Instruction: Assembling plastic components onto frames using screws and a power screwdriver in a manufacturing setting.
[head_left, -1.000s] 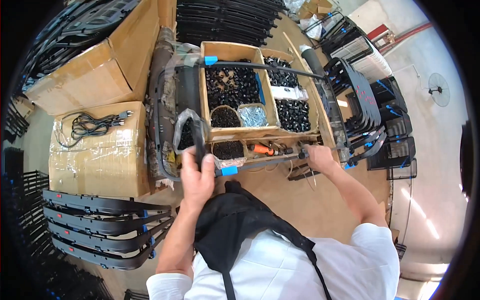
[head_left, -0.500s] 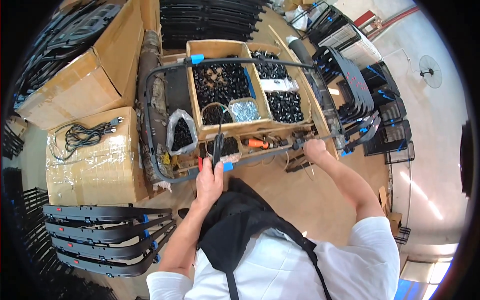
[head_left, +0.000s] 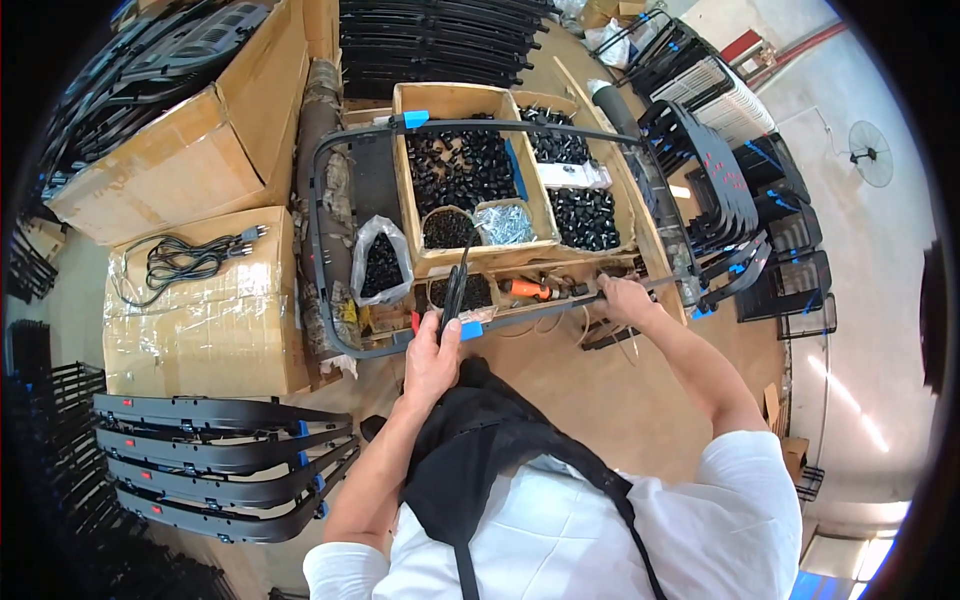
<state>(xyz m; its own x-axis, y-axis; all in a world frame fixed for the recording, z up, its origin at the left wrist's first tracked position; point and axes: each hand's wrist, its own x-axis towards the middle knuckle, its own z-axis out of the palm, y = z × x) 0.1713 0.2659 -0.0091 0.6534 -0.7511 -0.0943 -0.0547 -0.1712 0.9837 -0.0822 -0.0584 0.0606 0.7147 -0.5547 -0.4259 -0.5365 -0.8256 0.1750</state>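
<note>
A large rounded rectangular frame (head_left: 322, 240) of dark tubing, with blue tape on it, lies across a wooden parts box (head_left: 440, 262). My left hand (head_left: 434, 358) is closed at the frame's near rail, beside a blue tape piece (head_left: 471, 331). Out of its fingers rises a slim, dark, long thing (head_left: 456, 290) with two narrow strips, its kind unclear; something red shows beside the fingers. My right hand (head_left: 628, 302) is closed near the right part of the same rail, over the tool shelf. What its fingers grip is hidden. Nearby lies an orange-and-black power tool (head_left: 530, 289).
The box holds black plastic parts (head_left: 455, 165) and a tub of silvery screws (head_left: 504, 222). Left of it are a plastic bag (head_left: 382, 262) of black parts and a carton (head_left: 200, 330) bearing a coiled power cord (head_left: 185, 262). Curved black panels (head_left: 220, 465) stack at lower left.
The whole view has shifted, so the bench sits further right. My right hand has moved left along the near rail, toward the power tool. My left hand keeps its hold.
</note>
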